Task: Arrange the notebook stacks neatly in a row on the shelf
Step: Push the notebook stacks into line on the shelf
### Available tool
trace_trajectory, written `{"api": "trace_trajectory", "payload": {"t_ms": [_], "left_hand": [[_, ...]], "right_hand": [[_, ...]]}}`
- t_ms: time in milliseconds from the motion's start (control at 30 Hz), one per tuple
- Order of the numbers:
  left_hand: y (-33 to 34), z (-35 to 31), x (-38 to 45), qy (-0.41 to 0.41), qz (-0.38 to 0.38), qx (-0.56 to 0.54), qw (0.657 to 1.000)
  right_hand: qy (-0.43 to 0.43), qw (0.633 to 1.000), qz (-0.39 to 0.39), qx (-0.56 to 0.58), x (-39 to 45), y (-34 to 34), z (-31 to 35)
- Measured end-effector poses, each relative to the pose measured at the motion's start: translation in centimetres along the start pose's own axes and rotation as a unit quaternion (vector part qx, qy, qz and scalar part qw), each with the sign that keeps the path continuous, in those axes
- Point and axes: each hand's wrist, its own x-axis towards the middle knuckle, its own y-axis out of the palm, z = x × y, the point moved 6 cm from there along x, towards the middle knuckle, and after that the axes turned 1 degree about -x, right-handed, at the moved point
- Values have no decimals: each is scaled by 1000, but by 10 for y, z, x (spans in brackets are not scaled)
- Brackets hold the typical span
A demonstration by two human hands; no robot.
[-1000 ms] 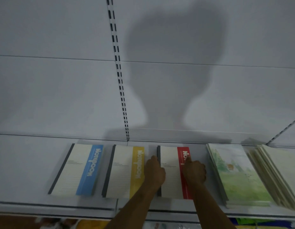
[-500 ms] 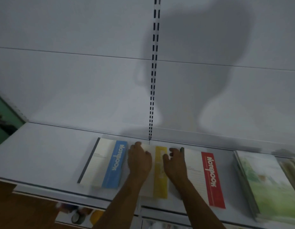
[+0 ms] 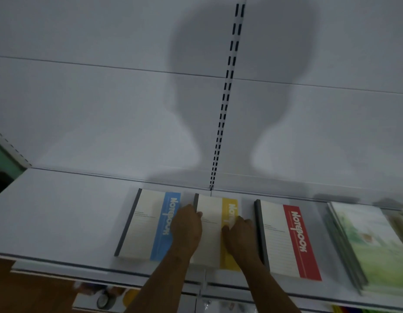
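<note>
— Where are we with the row?

— We have both hands on the yellow-banded notebook stack (image 3: 215,224), the middle one of three lying flat on the white shelf (image 3: 60,213). Our left hand (image 3: 187,229) grips its left, spine-side edge, fingers curled over the rim; our right hand (image 3: 240,233) rests on its right side, over the yellow band, fingers bent. Whether the right one truly pinches the edge we cannot tell.

— So the hands are apart?

— Yes, the stack lies between them, directly ahead of us.

— Which way does it run?

— Its long axis points from the shelf's front lip toward the back panel (image 3: 105,109), much like the blue-banded stack (image 3: 146,224) on its left and the red-banded stack (image 3: 284,240) on its right. Both hands are equally near it.

— What does the next nudge turn on?

— We judge the gaps: the yellow stack sits just beside the blue one, our left hand overlapping the blue band, while a clearer strip of shelf separates it from the red. Beyond the red lies a green-covered stack (image 3: 372,249).
</note>
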Motion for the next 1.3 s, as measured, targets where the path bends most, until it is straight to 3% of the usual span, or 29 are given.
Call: {"api": "trace_trajectory", "payload": {"t_ms": [200,800,967,1100,1300], "left_hand": [[-3,-3,-2,9,6,13,1000],[-2,-8,3,18,36,53,998],[2,-1,10,-21,59,4,998],[-10,-21,4,-67,15,-27,997],[10,-135,-47,39,-33,-108,993]], "right_hand": [[12,1000,-10,-19,8,2,0],[81,991,-27,99,-9,-7,5],[18,993,13,112,-20,-29,12],[-59,985,-48,156,-32,-75,15],[-92,969,-130,189,-23,-156,-39]]}}
